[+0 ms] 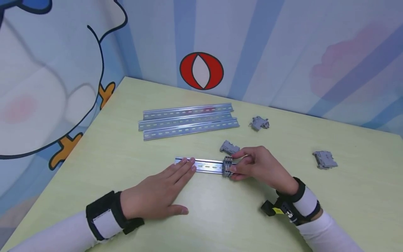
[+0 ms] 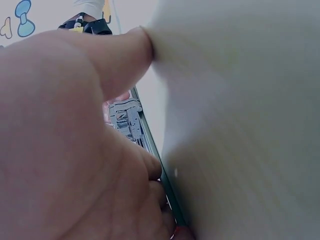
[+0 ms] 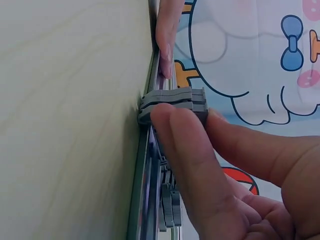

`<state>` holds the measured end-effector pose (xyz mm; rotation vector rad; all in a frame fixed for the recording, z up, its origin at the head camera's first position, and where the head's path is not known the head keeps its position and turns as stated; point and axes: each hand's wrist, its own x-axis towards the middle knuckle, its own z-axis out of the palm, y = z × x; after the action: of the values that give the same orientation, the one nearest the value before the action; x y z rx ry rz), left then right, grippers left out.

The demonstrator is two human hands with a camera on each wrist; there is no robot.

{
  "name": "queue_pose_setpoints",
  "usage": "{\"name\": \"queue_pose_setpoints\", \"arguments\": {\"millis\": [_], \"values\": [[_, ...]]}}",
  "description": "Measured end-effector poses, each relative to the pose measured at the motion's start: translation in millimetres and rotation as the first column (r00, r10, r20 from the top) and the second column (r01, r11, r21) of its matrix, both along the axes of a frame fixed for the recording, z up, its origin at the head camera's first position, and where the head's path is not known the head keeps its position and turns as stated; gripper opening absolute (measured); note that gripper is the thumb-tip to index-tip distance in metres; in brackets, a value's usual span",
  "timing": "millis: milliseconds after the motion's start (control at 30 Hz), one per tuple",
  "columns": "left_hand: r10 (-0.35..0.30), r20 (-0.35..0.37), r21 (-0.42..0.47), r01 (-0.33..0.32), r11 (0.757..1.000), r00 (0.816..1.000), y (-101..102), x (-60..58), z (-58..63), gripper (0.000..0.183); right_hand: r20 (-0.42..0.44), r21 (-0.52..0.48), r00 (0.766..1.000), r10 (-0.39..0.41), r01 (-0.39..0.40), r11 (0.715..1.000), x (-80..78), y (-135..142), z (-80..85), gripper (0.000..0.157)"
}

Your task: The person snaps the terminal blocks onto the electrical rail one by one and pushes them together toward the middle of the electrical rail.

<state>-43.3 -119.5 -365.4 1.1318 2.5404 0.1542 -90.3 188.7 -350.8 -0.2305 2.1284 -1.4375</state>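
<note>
A short slotted metal DIN rail (image 1: 209, 166) lies on the table in front of me. My left hand (image 1: 158, 192) rests with straight fingers on the rail's left end, thumb spread out on the table. Toward the right end, grey terminal blocks (image 1: 227, 167) sit across the rail, side by side. My right hand (image 1: 262, 168) pinches these blocks between thumb and fingers. The right wrist view shows the blocks (image 3: 176, 96) standing on the rail (image 3: 141, 180), fingertips against them. Whether they are latched on is not visible. In the left wrist view, the palm hides much of the rail.
Behind the short rail lie three longer slotted rails (image 1: 190, 122), side by side. Loose grey terminal blocks (image 1: 229, 147) lie just beyond my right hand, with another group (image 1: 259, 123) farther back and one (image 1: 325, 160) at right. A printed wall panel (image 1: 267, 52) borders the table's back.
</note>
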Motion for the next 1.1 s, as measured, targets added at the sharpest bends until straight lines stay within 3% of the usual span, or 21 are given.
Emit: {"name": "queue_pose_setpoints", "arguments": {"millis": [433, 533, 600, 700, 767, 833, 900, 1000, 1100], "values": [[0.002, -0.003, -0.005, -0.002, 1.000, 1.000, -0.9, 0.6, 3.2, 0.100, -0.051, -0.049, 0.999, -0.002, 0.000, 0.999, 1.0, -3.5, -9.3, 0.045], [-0.003, -0.005, -0.010, 0.002, 1.000, 1.000, -1.3, 0.0, 5.3, 0.101, -0.139, 0.021, 0.990, 0.039, -0.037, 0.999, 1.4, -1.8, -8.8, 0.043], [-0.004, -0.004, -0.012, 0.004, 1.000, 1.000, -1.7, -1.3, 6.7, 0.102, -0.239, 0.106, 0.968, 0.079, -0.055, 0.993, 1.4, 1.0, -6.0, 0.038], [0.013, 0.013, -0.021, -0.013, 1.000, 1.000, -2.3, -3.2, 9.5, 0.103, -0.413, 0.294, 0.895, 0.168, -0.043, 0.955, 0.6, 9.1, 0.7, 0.029], [0.046, 0.035, -0.042, -0.044, 0.998, 0.998, -3.0, -4.2, 12.1, 0.105, -0.460, 0.375, 0.864, 0.202, -0.017, 0.927, -0.8, 16.5, 5.8, 0.027], [0.090, 0.057, -0.070, -0.085, 0.994, 0.994, -4.0, -5.6, 16.0, 0.106, -0.469, 0.451, 0.850, 0.240, -0.003, 0.892, -2.7, 24.6, 9.0, 0.027], [0.141, 0.076, -0.099, -0.133, 0.986, 0.987, -5.6, -8.0, 21.1, 0.104, -0.439, 0.503, 0.860, 0.259, -0.003, 0.864, -3.9, 31.8, 10.9, 0.028], [0.211, 0.092, -0.127, -0.198, 0.972, 0.973, -9.2, -14.5, 29.6, 0.095, -0.373, 0.531, 0.887, 0.273, -0.038, 0.847, -5.1, 36.3, 7.6, 0.027], [0.260, 0.065, -0.127, -0.250, 0.960, 0.964, -15.5, -22.3, 37.2, 0.084, -0.366, 0.490, 0.889, 0.275, -0.067, 0.869, -4.2, 30.1, 0.1, 0.026]]}}
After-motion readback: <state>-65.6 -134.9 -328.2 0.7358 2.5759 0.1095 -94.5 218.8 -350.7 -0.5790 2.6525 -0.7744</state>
